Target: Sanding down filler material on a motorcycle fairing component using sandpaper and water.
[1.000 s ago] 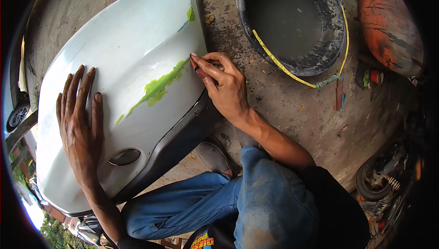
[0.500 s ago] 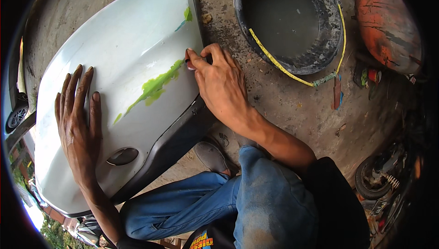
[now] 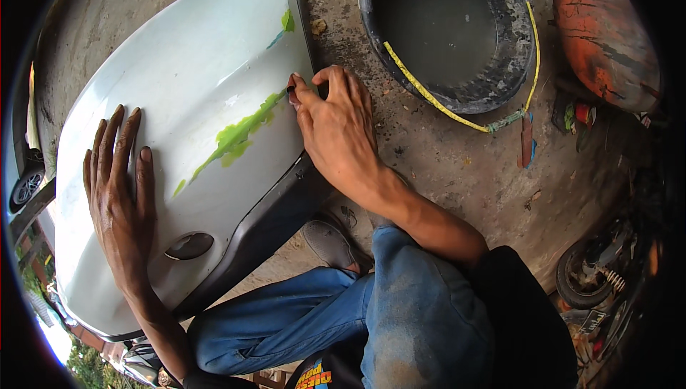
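A large white car bumper (image 3: 171, 60) with a black lower edge lies before me. A long streak of green body filler (image 3: 241, 135) runs across it, with a smaller green patch (image 3: 287, 21) near its far right corner. My left hand (image 3: 120, 199) rests flat on the white surface, fingers spread and holding nothing. At the right end of the streak, my right hand (image 3: 341, 114) presses a small folded reddish-brown piece of sandpaper (image 3: 291, 90) against the bumper with bent fingers. Most of the piece is hidden under those fingers. An oval dark recess (image 3: 189, 246) shows nearer to me.
On the concrete floor (image 3: 457, 181) stands a black bucket (image 3: 525, 53) of cloudy water with a yellow handle. Beyond it to the right lies a worn orange-red tank-like part (image 3: 604, 35). A motorcycle wheel (image 3: 577, 278) is at the lower right. My shoe (image 3: 329, 242) is beside the bumper.
The bumper and bucket appear shifted slightly left in the view. My right hand stays at the end of the green streak with the sandpaper; my left hand keeps its place on the bumper.
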The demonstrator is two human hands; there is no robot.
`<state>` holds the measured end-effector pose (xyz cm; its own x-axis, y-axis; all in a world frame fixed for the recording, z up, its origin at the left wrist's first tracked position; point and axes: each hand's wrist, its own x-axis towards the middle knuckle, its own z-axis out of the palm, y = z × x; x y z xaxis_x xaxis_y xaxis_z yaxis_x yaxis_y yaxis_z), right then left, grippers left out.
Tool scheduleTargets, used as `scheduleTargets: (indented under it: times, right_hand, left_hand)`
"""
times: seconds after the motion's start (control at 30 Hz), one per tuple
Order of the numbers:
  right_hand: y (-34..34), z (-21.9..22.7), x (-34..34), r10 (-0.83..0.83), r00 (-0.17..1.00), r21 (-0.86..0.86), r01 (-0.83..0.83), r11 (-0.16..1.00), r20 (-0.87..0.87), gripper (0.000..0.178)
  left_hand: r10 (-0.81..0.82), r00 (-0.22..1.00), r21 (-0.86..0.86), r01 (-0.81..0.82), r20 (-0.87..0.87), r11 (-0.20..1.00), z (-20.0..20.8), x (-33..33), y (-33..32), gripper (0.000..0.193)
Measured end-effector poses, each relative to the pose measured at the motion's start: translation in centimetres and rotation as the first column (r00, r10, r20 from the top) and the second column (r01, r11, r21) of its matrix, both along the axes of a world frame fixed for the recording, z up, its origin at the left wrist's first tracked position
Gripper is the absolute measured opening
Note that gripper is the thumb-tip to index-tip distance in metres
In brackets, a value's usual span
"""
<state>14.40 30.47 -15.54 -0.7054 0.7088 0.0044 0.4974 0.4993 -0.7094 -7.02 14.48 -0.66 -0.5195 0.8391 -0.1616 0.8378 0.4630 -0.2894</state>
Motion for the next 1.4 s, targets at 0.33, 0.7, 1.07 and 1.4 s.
scheduleTargets:
  times: [0.33,0.7,1.07,1.4]
  right_hand:
    - [-0.8,1.3,0.4,0.04,0.999,0.034,-0.04,0.999,0.004,0.039]
    - [-0.6,1.4,0.5,0.047,0.999,0.038,-0.047,0.998,0.01,0.04]
    - [-1.4,2.1,0.2,0.052,0.999,0.013,-0.052,0.999,-0.003,0.037]
    - [0.3,0.9,0.4,0.023,1.0,-0.024,-0.023,0.999,-0.013,0.034]
  left_hand:
    - [-0.007,1.0,0.017,0.007,0.023,1.0,-0.2,-0.1,0.2,0.045]
    - [-0.005,1.0,0.007,0.005,0.014,1.0,-0.2,-0.2,-0.1,0.045]
    - [-0.004,1.0,-0.007,0.004,0.015,1.0,-0.1,-0.2,-0.1,0.046]
    - [-0.014,0.998,0.025,0.012,0.057,1.0,0.2,0.1,0.6,0.046]
